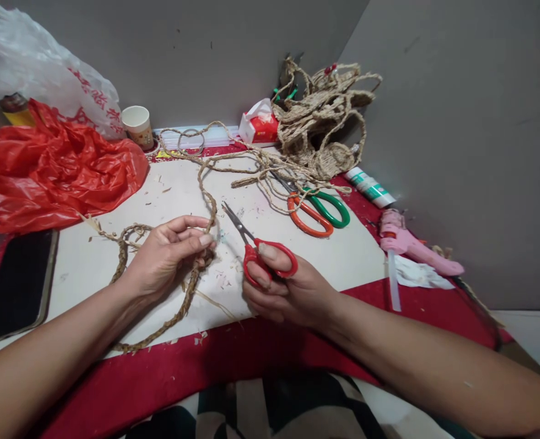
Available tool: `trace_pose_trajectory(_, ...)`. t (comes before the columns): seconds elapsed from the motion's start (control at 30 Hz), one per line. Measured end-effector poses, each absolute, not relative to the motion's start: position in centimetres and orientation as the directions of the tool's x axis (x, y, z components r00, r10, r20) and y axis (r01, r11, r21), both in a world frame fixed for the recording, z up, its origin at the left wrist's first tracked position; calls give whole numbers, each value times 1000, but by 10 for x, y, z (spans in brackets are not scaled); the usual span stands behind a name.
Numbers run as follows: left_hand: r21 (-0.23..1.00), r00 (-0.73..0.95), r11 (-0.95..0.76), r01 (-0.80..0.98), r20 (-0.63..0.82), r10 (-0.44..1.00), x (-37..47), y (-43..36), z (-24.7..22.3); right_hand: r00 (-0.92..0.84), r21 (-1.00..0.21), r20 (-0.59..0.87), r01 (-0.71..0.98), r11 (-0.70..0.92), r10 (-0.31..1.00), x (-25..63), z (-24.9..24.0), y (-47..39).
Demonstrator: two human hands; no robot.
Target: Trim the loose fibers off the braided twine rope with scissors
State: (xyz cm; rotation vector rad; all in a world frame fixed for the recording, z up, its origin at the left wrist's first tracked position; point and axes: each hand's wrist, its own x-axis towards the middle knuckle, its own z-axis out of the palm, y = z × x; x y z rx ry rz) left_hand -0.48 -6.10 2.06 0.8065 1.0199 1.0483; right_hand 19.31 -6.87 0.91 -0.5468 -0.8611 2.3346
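My left hand (169, 253) pinches a brown braided straw rope (188, 299) between thumb and fingers, over the white board (146, 311). From that grip the rope runs up toward the back of the board, and more of it curves below and left of the hand. Small red-handled scissors (250, 250) are in my right hand (283, 283), with fingers through the loops. Their blades are slightly parted and point up and left, a little right of the rope and apart from it.
Orange- and green-handled scissors (310, 219) lie near a coiled rope pile (324, 122). A pink glue gun (407, 244) is at right. At left are a phone (18, 283), a red bag (63, 174) and a paper cup (138, 127); a tissue pack (263, 129) stands behind.
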Motion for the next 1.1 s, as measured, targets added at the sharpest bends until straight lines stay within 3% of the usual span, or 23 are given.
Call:
trace_pose_trajectory(0.17, 867, 187, 361, -345, -313, 931, -6, -60, 25, -730, -714, -183, -361, -600, 658, 193, 9, -69)
trace_pose_trajectory(0.37, 852, 260, 380, -361, -299, 918, -7, -59, 26, -885, -565, -214, -233, -791, 414, 196, 2, -64)
trace_pose_trajectory(0.47, 850, 303, 394, -351, -295, 906, -7, -60, 27, -911, -519, -207, -206, -830, 356, 197, -3, -61)
trace_pose_trajectory(0.63, 826, 351, 427, -368, -301, 886, -7, -61, 28, -864, -537, -244, -258, -803, 440, 198, -3, -58)
trace_pose_trajectory(0.73, 822, 332, 438, -364, -324, 886, -9, -60, 28, -791, -573, -255, -339, -746, 556, 198, 2, -57)
trace_pose_trajectory(0.83, 846, 293, 431, -313, -346, 891, -10, -59, 27, -780, -593, -236, -357, -722, 579, 198, 5, -58)
trace_pose_trajectory(1.1, 921, 104, 328, -211, -312, 944, -10, -59, 24, -919, -495, -163, -239, -835, 360, 196, -5, -68)
